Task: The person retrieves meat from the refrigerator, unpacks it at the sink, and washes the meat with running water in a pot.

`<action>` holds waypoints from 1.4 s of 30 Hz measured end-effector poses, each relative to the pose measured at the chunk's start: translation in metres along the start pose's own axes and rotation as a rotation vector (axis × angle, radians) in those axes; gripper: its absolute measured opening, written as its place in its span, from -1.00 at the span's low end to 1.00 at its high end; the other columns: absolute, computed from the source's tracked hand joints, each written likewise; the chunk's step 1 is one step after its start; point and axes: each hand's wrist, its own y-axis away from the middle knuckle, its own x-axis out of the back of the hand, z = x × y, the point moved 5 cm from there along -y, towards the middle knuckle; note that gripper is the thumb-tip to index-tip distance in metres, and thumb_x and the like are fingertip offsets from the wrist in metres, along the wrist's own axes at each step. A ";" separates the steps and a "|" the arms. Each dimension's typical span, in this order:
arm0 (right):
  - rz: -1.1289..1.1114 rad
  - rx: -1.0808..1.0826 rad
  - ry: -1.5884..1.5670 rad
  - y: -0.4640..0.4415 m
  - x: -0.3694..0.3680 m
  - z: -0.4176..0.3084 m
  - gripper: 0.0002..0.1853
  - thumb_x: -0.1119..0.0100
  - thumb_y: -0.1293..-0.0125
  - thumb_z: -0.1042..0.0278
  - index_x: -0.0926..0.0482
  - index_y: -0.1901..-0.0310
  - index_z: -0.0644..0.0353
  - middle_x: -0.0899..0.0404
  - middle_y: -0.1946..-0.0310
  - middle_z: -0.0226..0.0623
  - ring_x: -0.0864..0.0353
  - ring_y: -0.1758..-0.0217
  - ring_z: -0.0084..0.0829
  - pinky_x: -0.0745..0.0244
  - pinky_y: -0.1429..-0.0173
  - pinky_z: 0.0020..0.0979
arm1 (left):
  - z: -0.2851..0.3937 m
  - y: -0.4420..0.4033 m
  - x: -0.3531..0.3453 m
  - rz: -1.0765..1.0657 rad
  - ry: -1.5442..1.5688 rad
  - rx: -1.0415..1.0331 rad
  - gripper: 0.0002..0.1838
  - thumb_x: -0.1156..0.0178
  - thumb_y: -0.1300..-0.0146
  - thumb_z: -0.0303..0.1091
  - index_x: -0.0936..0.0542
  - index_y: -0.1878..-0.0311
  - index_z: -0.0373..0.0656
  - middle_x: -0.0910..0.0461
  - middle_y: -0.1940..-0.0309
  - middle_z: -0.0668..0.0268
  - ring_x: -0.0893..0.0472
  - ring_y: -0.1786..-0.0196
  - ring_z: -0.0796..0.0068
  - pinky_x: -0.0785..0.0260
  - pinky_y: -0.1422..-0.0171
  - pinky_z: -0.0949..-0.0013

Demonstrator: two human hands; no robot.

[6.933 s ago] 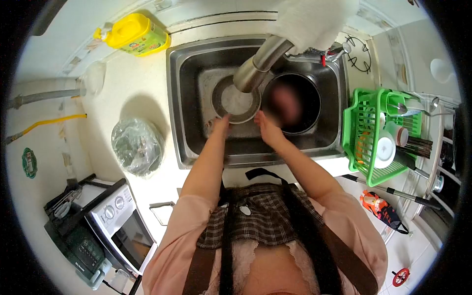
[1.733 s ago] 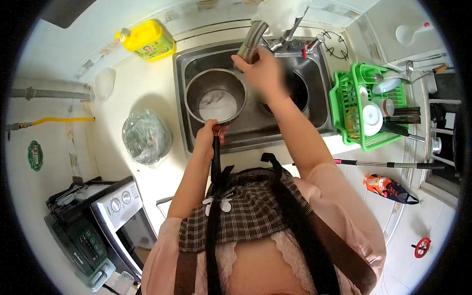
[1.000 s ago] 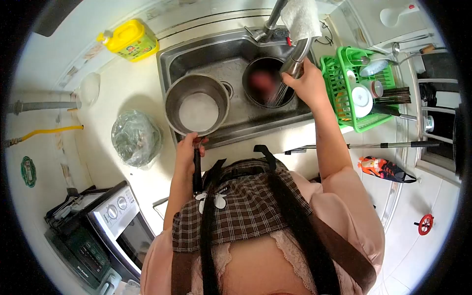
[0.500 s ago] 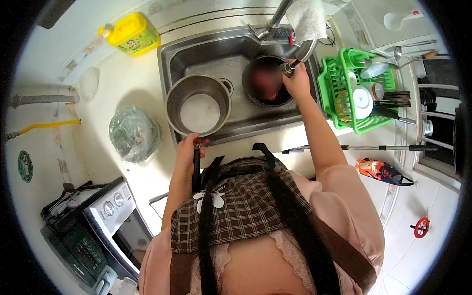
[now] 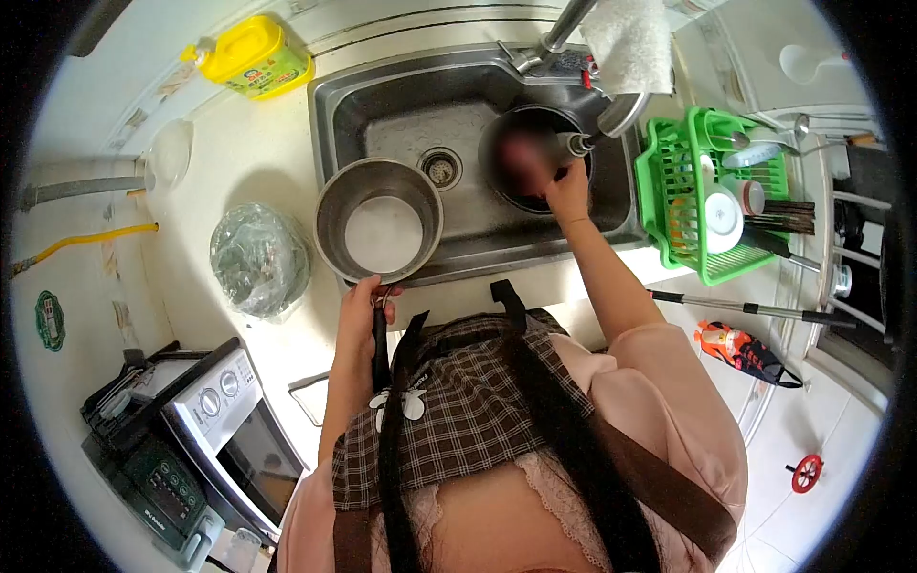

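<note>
My left hand [image 5: 361, 320] is closed around the black handle [image 5: 381, 349] of a metal saucepan [image 5: 328, 224], which is held over the sink's front left edge. A whitish round bottom shows inside the pan. On the right of the sink [image 5: 468, 260] stands a dark round pot [image 5: 585, 174] with something reddish in it, smeared by blur. My right hand [image 5: 570, 198] reaches over the pot's near right side, fingers curled inward beside the reddish contents; what they grip is hidden. Just above that hand is the faucet nozzle [image 5: 576, 143], apart from it.
Right of the sink stands a green dish rack [image 5: 669, 215] with dishes and chopsticks. A white cloth [image 5: 626, 48] hangs over the faucet. To the left are a clear plastic bag [image 5: 258, 260], a yellow jug [image 5: 253, 57] and an oven [image 5: 229, 411].
My right hand has let go of the faucet nozzle and moved down to the pot. The saucepan has shifted slightly left relative to the sink, showing more of the drain.
</note>
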 end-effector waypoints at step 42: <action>-0.561 0.393 0.557 -0.007 -0.054 0.181 -0.57 0.20 -0.35 0.24 -0.21 -0.22 0.15 -0.26 -0.19 -0.27 -0.28 -0.21 -0.38 -0.17 -0.28 -0.42 | 0.004 -0.007 -0.005 -0.008 0.076 0.011 -0.70 0.03 -0.18 -0.23 -0.45 0.29 -0.35 -0.53 0.43 0.13 -0.36 0.64 0.53 -0.19 0.58 0.47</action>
